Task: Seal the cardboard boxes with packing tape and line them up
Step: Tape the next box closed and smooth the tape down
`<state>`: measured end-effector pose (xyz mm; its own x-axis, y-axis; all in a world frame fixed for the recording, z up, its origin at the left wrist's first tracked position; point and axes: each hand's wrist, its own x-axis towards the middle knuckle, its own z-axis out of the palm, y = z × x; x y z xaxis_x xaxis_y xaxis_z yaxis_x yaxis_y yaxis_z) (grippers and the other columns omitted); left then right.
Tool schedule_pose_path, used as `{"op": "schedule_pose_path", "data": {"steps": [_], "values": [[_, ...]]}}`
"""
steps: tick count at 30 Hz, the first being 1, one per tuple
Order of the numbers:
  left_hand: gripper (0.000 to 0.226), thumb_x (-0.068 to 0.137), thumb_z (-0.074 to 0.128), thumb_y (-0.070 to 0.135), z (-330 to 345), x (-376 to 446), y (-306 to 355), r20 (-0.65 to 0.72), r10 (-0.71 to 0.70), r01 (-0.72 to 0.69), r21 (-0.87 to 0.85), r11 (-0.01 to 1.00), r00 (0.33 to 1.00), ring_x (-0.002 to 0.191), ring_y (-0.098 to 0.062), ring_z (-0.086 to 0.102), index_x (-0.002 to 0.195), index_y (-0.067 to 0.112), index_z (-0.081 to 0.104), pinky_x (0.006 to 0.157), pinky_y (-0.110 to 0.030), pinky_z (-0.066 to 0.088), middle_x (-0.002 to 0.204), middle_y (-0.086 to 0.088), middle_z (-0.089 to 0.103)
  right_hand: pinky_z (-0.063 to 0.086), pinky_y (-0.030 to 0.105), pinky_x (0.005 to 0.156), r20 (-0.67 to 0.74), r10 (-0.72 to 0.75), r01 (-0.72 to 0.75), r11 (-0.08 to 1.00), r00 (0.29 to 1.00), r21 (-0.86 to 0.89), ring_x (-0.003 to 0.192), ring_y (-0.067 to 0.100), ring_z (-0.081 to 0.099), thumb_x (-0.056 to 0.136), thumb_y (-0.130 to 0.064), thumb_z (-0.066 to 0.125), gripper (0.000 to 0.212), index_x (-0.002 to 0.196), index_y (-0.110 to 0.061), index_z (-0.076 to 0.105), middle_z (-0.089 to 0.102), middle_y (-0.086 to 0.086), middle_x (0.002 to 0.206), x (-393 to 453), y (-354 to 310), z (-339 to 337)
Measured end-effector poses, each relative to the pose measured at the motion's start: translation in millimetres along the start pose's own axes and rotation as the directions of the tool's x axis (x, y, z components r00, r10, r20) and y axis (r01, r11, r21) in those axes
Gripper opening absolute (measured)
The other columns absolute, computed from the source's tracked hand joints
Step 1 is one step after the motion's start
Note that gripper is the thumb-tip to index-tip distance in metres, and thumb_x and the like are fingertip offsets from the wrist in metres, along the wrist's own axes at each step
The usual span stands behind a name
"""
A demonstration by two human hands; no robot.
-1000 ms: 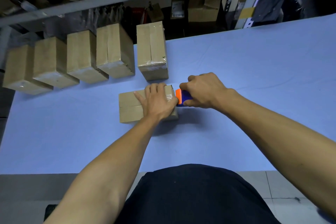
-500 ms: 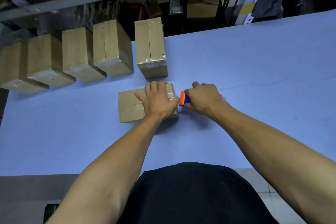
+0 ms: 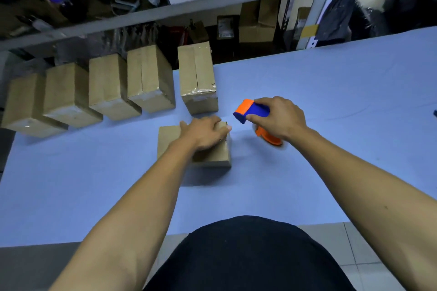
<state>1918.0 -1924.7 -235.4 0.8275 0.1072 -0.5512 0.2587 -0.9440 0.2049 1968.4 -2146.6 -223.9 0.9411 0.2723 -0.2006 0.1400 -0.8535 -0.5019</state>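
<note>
A small cardboard box lies flat on the blue table in front of me. My left hand rests on its right half, fingers spread over the top and far right corner. My right hand grips an orange and blue tape dispenser, lifted clear of the box to its right. Several taped boxes stand in a row along the table's far left edge.
A metal shelf rack with cartons and clutter runs behind the table's far edge. The table's near edge is close to my body, with grey floor below. Blue cloth stretches to the right.
My right hand has pulled the dispenser off the box's right end and raised it to the right. My left hand stays pressed on the box.
</note>
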Motion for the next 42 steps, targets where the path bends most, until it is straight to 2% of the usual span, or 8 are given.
{"op": "schedule_pose_path", "data": {"steps": [4, 11, 18, 21, 25, 31, 39, 42], "values": [[0.07, 0.087, 0.047, 0.073, -2, -4, -20, 0.034, 0.155, -0.158, 0.128, 0.979, 0.987, 0.134, -0.025, 0.045, 0.145, 0.035, 0.04, 0.105, -0.049, 0.033, 0.149, 0.005, 0.049, 0.038, 0.031, 0.075, -0.021, 0.012, -0.011, 0.998, 1.0, 0.054, 0.111, 0.022, 0.057, 0.084, -0.06, 0.063, 0.054, 0.132, -0.037, 0.059, 0.063, -0.003, 0.123, -6, -8, 1], [0.076, 0.086, 0.027, 0.083, 39, -29, -27, -0.196, -0.174, 0.143, -0.161, 0.977, 0.965, 0.114, -0.035, 0.057, 0.13, 0.024, 0.045, 0.075, -0.038, 0.037, 0.124, -0.01, 0.063, 0.042, 0.031, 0.079, -0.019, -0.037, 0.04, 0.983, 0.999, 0.177, 0.111, 0.016, 0.057, 0.08, -0.062, 0.066, 0.053, 0.128, -0.041, 0.061, 0.064, -0.009, 0.124, -16, -20, -3], [0.067, 0.092, 0.032, 0.072, 25, -29, -19, -0.209, -0.263, 0.172, -0.37, 0.913, 0.942, 0.121, -0.032, 0.054, 0.128, 0.021, 0.057, 0.087, -0.039, 0.041, 0.128, -0.006, 0.061, 0.05, 0.038, 0.095, 0.05, -0.163, 0.14, 0.941, 0.985, 0.308, 0.11, 0.009, 0.058, 0.069, -0.062, 0.077, 0.061, 0.125, -0.041, 0.064, 0.064, -0.016, 0.121, -17, -42, -22], [0.04, 0.1, 0.043, 0.05, -7, -27, -22, -0.383, -0.27, -0.081, -0.692, 0.718, 0.883, 0.103, -0.027, 0.064, 0.099, 0.018, 0.067, 0.082, -0.036, 0.049, 0.1, -0.002, 0.07, 0.05, 0.038, 0.097, 0.064, -0.223, 0.191, 0.928, 0.973, 0.32, 0.11, 0.007, 0.057, 0.064, -0.058, 0.083, 0.069, 0.127, -0.039, 0.062, 0.062, -0.019, 0.119, -19, -52, -28], [0.042, 0.097, 0.051, 0.056, -44, -28, -16, 0.11, -0.053, 0.12, -0.953, 0.28, 0.993, 0.081, -0.019, 0.07, 0.098, 0.018, 0.069, 0.068, -0.03, 0.056, 0.084, -0.002, 0.075, 0.052, 0.034, 0.097, 0.048, -0.249, 0.214, 0.904, 0.967, 0.371, 0.111, 0.007, 0.057, 0.07, -0.046, 0.085, 0.066, 0.13, -0.034, 0.062, 0.061, -0.016, 0.124, -22, -59, -27], [0.024, 0.093, 0.069, 0.034, -48, -25, -23, 0.184, 0.02, 0.184, -0.983, 0.023, 0.983, 0.08, -0.02, 0.063, 0.099, 0.011, 0.067, 0.063, -0.028, 0.055, 0.089, -0.009, 0.067, 0.052, 0.029, 0.092, 0.014, -0.243, 0.22, 0.899, 0.97, 0.378, 0.111, 0.009, 0.055, 0.075, -0.041, 0.083, 0.067, 0.136, -0.031, 0.057, 0.059, -0.009, 0.13, -30, -61, -21], [0.017, 0.089, 0.07, 0.006, -52, -18, -27, 0.001, 0.044, -0.019, -0.893, 0.449, 0.999, 0.064, -0.015, 0.06, 0.072, 0.009, 0.072, 0.065, -0.028, 0.058, 0.068, -0.007, 0.067, 0.037, 0.029, 0.07, 0.06, -0.308, 0.314, 0.94, 0.949, -0.134, 0.092, 0.015, 0.047, 0.085, -0.058, 0.061, 0.072, 0.149, -0.043, 0.03, 0.055, -0.003, 0.108, -38, -70, -17], [0.023, 0.094, 0.063, 0.003, -46, -5, -44, -0.108, -0.028, -0.082, -0.878, 0.471, 0.994, 0.057, -0.014, 0.055, 0.071, 0.006, 0.068, 0.059, -0.024, 0.058, 0.067, -0.009, 0.061, 0.035, 0.029, 0.069, 0.069, -0.278, 0.286, 0.945, 0.958, -0.159, 0.091, 0.018, 0.051, 0.084, -0.057, 0.06, 0.07, 0.147, -0.047, 0.03, 0.052, -0.006, 0.1, -48, -53, -14]]}}
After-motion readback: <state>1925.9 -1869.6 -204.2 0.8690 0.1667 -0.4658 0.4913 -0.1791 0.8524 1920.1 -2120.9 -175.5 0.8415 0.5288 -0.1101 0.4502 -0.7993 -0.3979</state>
